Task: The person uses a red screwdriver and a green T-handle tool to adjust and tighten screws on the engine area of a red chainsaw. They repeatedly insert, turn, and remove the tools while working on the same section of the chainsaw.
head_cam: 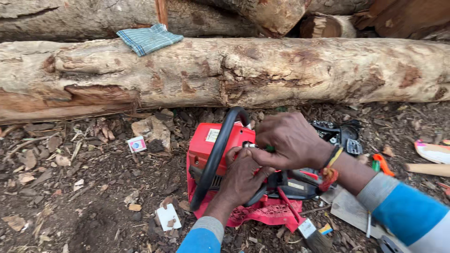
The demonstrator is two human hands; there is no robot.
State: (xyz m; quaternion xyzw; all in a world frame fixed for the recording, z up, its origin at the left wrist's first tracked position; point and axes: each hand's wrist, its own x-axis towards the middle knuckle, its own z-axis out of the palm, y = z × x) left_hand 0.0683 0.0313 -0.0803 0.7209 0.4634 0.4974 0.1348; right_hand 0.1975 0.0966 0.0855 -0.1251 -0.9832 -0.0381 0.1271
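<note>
**Two hands at work on a chainsaw**

One long log (pixel 234 70) lies behind a red chainsaw (pixel 220 145) resting on the ground. The right hand (pixel 288 140) grips a small tool over it; the left hand (pixel 241 180) clasps its black handle (pixel 213 159).

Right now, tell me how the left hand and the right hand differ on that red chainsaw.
The left hand sits lower, gripping the chainsaw's black handle bar; the right hand sits higher, closed around a small green-handled tool. The right wrist wears an orange thread band; the left wrist shows only a grey cuff. The left hand comes from below, the right from the side. Both arms wear blue sleeves with grey cuffs.
</note>
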